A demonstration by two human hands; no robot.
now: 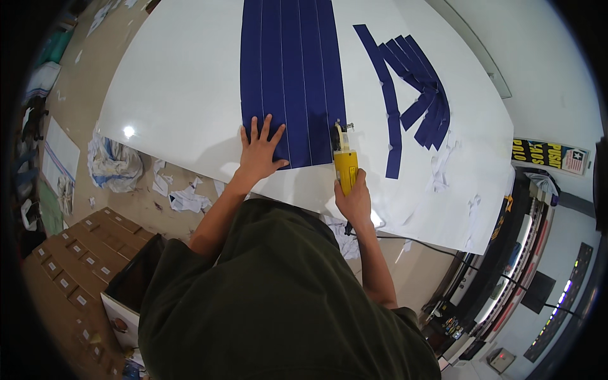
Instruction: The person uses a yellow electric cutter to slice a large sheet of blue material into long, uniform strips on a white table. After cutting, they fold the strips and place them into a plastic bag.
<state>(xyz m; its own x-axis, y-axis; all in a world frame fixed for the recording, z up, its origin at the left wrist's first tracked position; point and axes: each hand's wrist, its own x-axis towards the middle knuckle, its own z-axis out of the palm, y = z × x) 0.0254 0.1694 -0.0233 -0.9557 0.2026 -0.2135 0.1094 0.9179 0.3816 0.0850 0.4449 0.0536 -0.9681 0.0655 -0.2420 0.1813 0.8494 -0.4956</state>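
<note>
My left hand (261, 147) lies with spread fingers on the lower left end of a long dark blue sheet (288, 69) marked with thin lengthwise lines, on a white table (171, 88). My right hand (351, 196) grips a yellow electric cutting tool (345, 166), whose head is at the sheet's lower right corner; a cord runs from it to the right. To the right of the sheet lie a single blue strip (391, 152) and a fanned pile of several blue strips (427, 92), some with small pale bits on them.
Brown cardboard boxes (76, 272) are stacked at the lower left. A crumpled plastic bag (114, 164) and white scraps (189, 199) lie on the floor beyond the table's edge. A long machine (510, 263) with bars stands at the right, below a printed banner (544, 154).
</note>
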